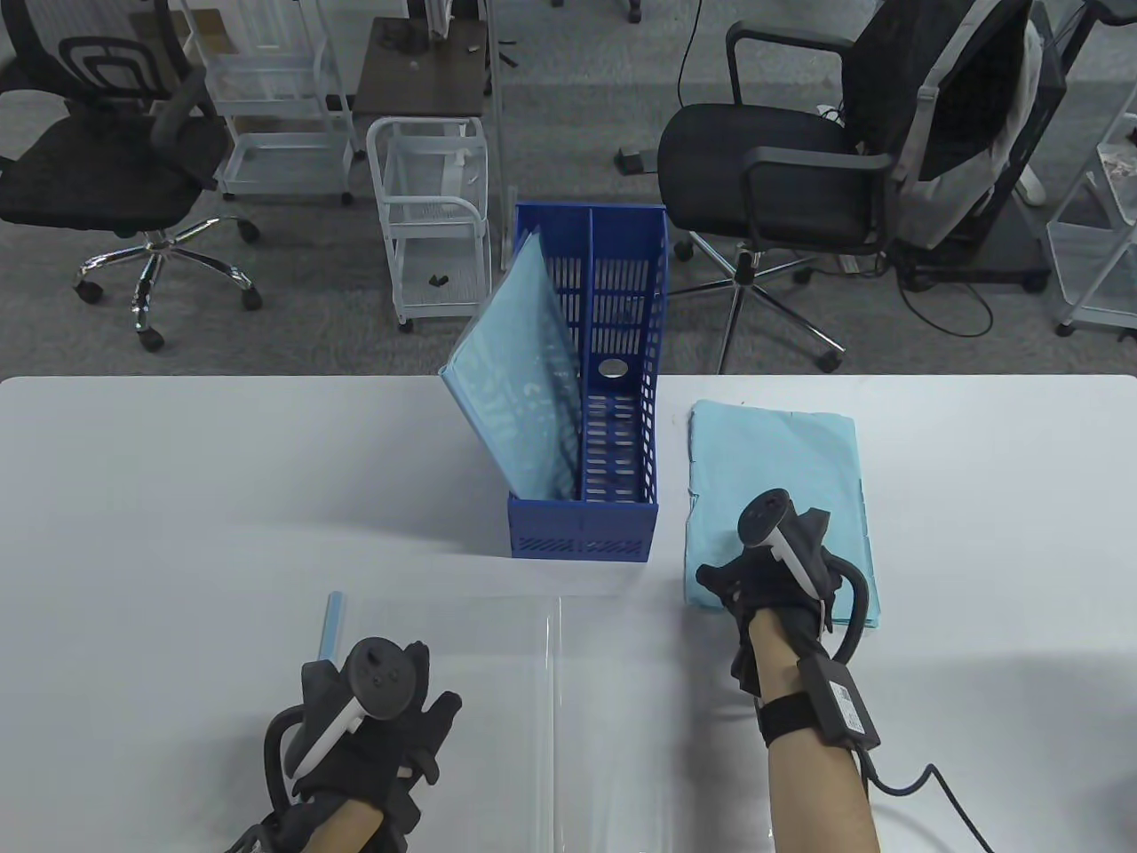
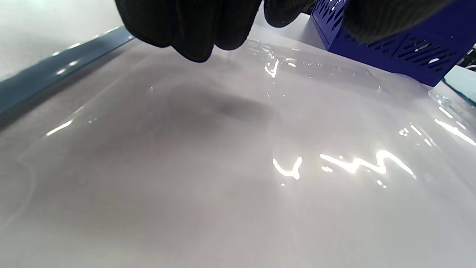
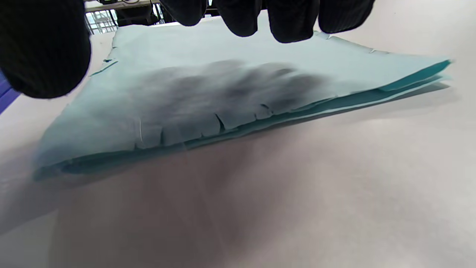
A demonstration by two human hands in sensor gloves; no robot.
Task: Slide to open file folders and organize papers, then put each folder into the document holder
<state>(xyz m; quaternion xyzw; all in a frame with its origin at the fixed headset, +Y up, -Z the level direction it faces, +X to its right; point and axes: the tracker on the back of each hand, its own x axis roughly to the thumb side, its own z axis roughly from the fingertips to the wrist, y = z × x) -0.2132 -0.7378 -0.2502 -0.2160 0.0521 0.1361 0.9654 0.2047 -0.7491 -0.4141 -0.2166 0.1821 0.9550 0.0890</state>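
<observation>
Your right hand [image 1: 782, 569] hovers with loosely curled, empty fingers [image 3: 293, 22] over the near end of the light-blue paper stack [image 1: 777, 471], its long axis pointing away from you. Your left hand [image 1: 373, 720], fingers relaxed, rests on the open clear plastic folder [image 1: 551, 640]; the blue slotted document holder [image 1: 613, 524] stands just beyond.

Dark blue document holder [image 1: 622, 355], pale blue patterned folder [image 1: 520, 400], light blue papers [image 1: 777, 462], white table [image 1: 178, 498].

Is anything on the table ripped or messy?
Yes. The light blue paper stack under the right hand has small tears along its near edge, and its sheets lie unevenly, corners fanned apart.
</observation>
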